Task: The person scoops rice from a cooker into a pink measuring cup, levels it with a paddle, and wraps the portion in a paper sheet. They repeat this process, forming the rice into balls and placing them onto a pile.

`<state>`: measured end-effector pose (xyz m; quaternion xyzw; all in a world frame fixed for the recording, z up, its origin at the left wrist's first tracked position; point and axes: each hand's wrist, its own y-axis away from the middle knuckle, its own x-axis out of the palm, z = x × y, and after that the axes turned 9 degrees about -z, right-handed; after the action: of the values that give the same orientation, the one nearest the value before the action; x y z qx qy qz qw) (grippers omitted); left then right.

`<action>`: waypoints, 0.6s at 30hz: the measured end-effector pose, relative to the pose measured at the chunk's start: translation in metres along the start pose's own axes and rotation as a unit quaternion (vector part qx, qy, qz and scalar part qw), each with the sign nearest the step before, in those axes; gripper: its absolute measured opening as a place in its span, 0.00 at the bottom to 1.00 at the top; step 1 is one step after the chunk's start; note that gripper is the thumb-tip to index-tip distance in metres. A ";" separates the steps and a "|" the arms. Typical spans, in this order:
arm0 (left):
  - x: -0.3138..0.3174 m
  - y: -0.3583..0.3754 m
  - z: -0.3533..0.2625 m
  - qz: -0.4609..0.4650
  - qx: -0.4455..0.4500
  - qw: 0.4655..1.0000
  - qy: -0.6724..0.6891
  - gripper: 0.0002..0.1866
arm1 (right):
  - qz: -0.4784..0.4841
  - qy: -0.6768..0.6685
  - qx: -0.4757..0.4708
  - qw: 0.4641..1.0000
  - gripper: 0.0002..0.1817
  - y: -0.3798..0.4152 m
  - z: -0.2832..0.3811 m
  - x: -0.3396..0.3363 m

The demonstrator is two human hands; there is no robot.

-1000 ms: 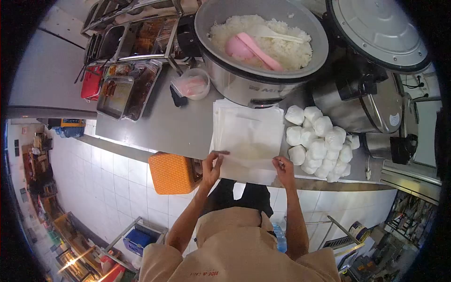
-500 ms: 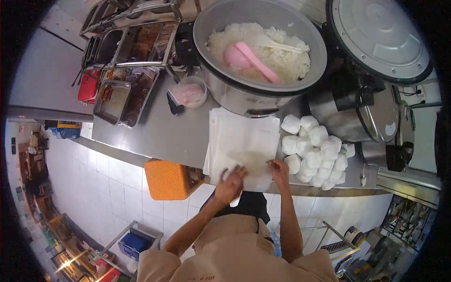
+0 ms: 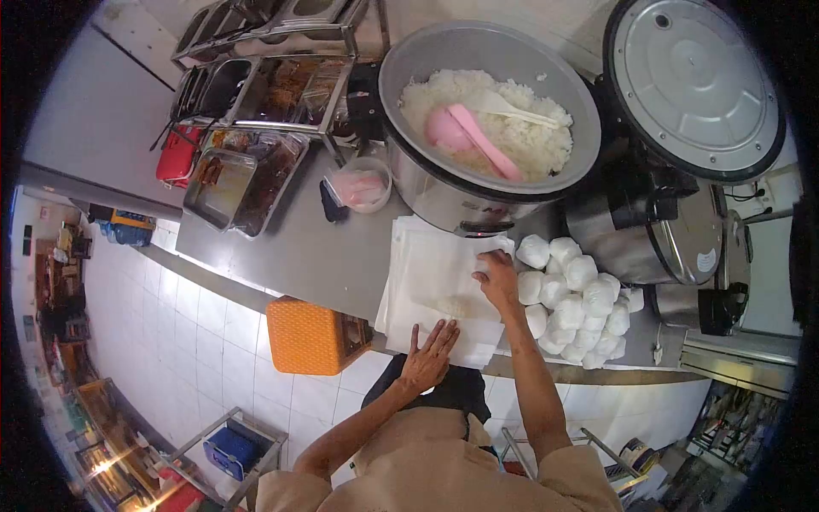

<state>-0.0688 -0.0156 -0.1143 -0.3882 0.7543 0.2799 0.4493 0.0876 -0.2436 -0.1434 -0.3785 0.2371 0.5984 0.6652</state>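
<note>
**White paper lies flat on the table – left hand spread at its near edge, right hand at its far right part**

Change noted: the right hand [image 3: 499,282] has shifted from the paper's right edge towards its far right corner. The left hand [image 3: 425,363] has come to rest at the near edge. In my judgement, the paper is being flattened and steadied rather than lifted.

Paper: the white sheets [image 3: 426,264] lie at the near edge of the table [image 3: 337,273], loosely stacked, their left edges not quite lined up. A faint pale patch shows just beyond the left fingertips; whether it is a mark or something lying there, I cannot tell.

Left fingers: spread and unclenched, their tips over the near part of the sheets, gripping nothing visible.

Right fingers: bent, with the tips at the paper's surface, short of its far right corner. Whether they pinch a sheet or merely touch it cannot be told.

Surroundings: white bundles [image 3: 567,311] are heaped just beside the paper's right edge. Beyond its far edge stands a rice cooker [image 3: 418,183], open, with rice [image 3: 546,154] and a pink scoop [image 3: 448,128] inside.
</note>
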 end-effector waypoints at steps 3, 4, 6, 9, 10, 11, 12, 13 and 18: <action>-0.002 0.000 -0.001 0.006 -0.005 1.000 0.003 0.43 | -0.027 -0.045 0.009 0.999 0.10 0.009 -0.014 0.016; -0.003 0.000 -0.001 0.008 -0.005 1.000 0.004 0.43 | -0.013 -0.058 0.024 0.998 0.09 0.012 -0.017 0.017; -0.003 0.000 -0.001 -0.003 0.001 1.000 0.010 0.43 | -0.003 -0.056 0.034 0.998 0.08 0.013 -0.017 0.017; -0.001 0.001 0.001 -0.017 0.009 1.000 0.009 0.44 | 0.003 -0.014 0.000 1.000 0.08 0.009 -0.006 0.009; -0.002 0.002 0.001 -0.021 0.010 1.000 0.008 0.44 | 0.014 0.003 -0.022 1.000 0.08 0.007 0.001 0.000; -0.002 0.002 0.001 -0.017 0.009 1.000 0.008 0.44 | 0.025 0.021 -0.044 0.998 0.08 0.006 0.005 -0.005; -0.002 0.002 0.000 -0.013 0.008 1.000 0.009 0.44 | 0.016 0.009 -0.044 0.999 0.08 0.006 0.004 -0.002; -0.003 0.001 0.000 -0.009 0.008 1.000 0.009 0.45 | 0.006 -0.003 -0.045 0.999 0.08 0.006 0.003 0.001; -0.002 0.001 0.000 -0.013 0.008 1.000 0.015 0.45 | -0.034 -0.037 -0.057 0.997 0.09 -0.007 0.011 0.023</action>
<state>-0.0690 -0.0142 -0.1121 -0.3985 0.7581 0.2617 0.4449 0.0966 -0.2207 -0.1531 -0.4014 0.1645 0.6016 0.6707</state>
